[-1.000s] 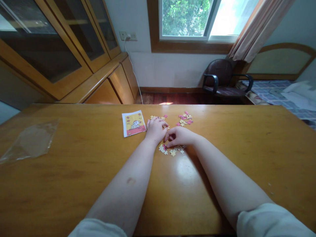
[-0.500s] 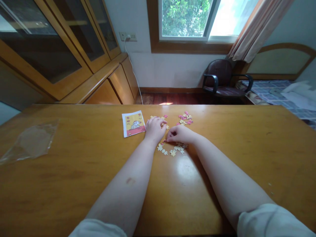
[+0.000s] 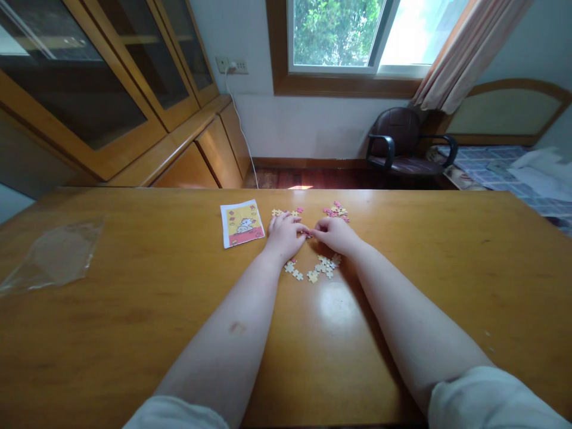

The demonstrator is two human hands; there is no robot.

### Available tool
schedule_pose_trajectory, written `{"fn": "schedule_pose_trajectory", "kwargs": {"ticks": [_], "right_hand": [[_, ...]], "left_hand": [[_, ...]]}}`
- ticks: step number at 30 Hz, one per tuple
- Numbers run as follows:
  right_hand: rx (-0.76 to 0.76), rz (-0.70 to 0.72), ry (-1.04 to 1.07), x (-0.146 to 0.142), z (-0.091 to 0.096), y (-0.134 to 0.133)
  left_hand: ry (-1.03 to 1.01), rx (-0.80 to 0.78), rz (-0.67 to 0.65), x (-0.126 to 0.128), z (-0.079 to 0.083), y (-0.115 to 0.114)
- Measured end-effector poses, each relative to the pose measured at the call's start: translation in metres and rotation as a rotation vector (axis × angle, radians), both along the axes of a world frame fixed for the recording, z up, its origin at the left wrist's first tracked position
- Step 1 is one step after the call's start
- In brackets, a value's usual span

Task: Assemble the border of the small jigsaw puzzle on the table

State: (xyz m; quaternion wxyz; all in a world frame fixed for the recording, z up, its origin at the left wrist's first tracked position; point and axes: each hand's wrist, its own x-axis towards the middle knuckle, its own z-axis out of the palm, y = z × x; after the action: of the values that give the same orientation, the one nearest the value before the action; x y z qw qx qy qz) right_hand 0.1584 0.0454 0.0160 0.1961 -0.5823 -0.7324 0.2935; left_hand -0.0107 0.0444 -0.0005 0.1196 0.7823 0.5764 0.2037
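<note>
My right hand [image 3: 336, 234] pinches a small pink puzzle piece [image 3: 308, 233] between thumb and fingertips. Facing it, my left hand [image 3: 286, 236] lies low over the table with its fingers stretched out, its fingertips touching or very near that piece. Cream and pink puzzle pieces [image 3: 277, 212] show just beyond my left hand, partly covered by it. Behind my right hand sits a pile of pink and yellow pieces [image 3: 336, 210]. Nearer to me, pale pieces [image 3: 328, 265] and a few more loose pieces [image 3: 294, 270] lie in a rough arc.
A printed picture card [image 3: 242, 224] with a white animal on yellow and pink lies left of my hands. Farther left is a clear plastic bag [image 3: 58, 253] on the wooden table [image 3: 134, 333]. Past the table's far edge stand a chair [image 3: 397, 140] and a cabinet [image 3: 179, 149].
My right hand has moved away from me, from the near pieces to the fingertips of my left hand, with a pink puzzle piece. My left hand has shifted slightly right.
</note>
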Motion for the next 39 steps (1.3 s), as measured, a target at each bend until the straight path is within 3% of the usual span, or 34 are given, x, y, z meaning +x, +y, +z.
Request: {"fn": "schedule_pose_trajectory", "kwargs": {"ticks": [4,14,20,34,39], "right_hand": [[-0.161,0.369,0.067,-0.007,0.008,-0.011],[-0.034,0.596,0.017,-0.022,0.009,-0.022],[0.030,0.603,-0.029,-0.027,0.007,-0.025],[0.010,0.538,0.010,-0.033,0.003,-0.025],[-0.126,0.472,0.079,-0.032,0.004,-0.027]], "left_hand": [[-0.030,0.026,0.062,-0.002,-0.001,0.003],[-0.196,0.167,0.161,-0.006,0.002,0.007],[-0.201,0.157,0.160,-0.006,0.000,0.006],[-0.213,0.164,0.160,-0.006,0.000,0.008],[-0.242,0.188,0.155,-0.007,-0.001,0.009]]}}
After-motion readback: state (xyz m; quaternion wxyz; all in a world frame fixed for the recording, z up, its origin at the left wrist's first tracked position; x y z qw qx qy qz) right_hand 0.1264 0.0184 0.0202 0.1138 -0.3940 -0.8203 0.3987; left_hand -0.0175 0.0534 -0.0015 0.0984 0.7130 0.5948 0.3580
